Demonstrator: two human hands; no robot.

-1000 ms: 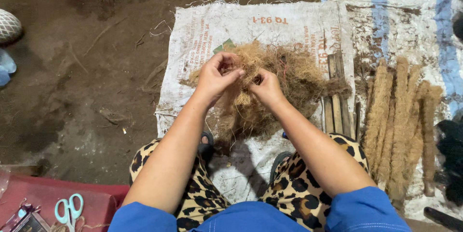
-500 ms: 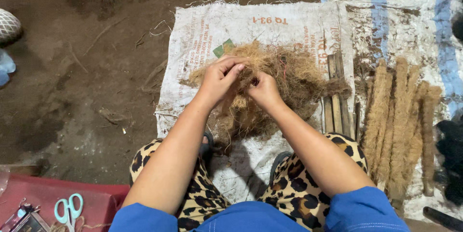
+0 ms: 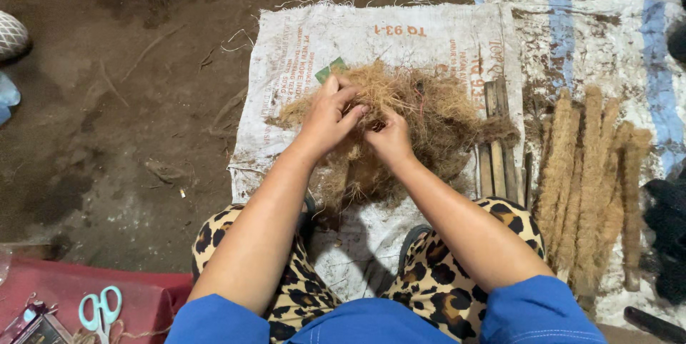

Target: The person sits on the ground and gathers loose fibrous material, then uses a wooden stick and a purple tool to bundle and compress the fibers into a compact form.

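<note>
— Little has been shifted since half a second ago: the left hand [image 3: 327, 117] has been kept on the pile of coconut fibre [image 3: 400, 122], its fingers [image 3: 348, 94] now curled a little further over the top of the tuft, while the right hand [image 3: 389, 140] has been held almost where it was.

— How are the hands closed?

— Both are pinched on strands of the fibre. A small tuft is gripped between the left thumb and fingers; the right hand is clenched around fibre just beside it, the two hands nearly touching. A second ago the left fingers were spread slightly wider.

— Where is the fibre placed?

— It is heaped on a white woven sack [image 3: 300, 51] spread over the dirt floor [image 3: 107, 115], directly ahead of the knees, which are covered in leopard-print cloth [image 3: 436, 280]. The pile has not been displaced between the pictures.

— What is seen around it?

— To the right of the pile, several wooden sticks [image 3: 495, 144] are laid side by side, and beyond them a row of rolled fibre bundles [image 3: 589, 172] is set out on a second sack with blue stripes [image 3: 654, 80]. At the lower left, pale green scissors [image 3: 100, 310] are rested on a red surface [image 3: 64, 290]. None of these has been moved.
</note>
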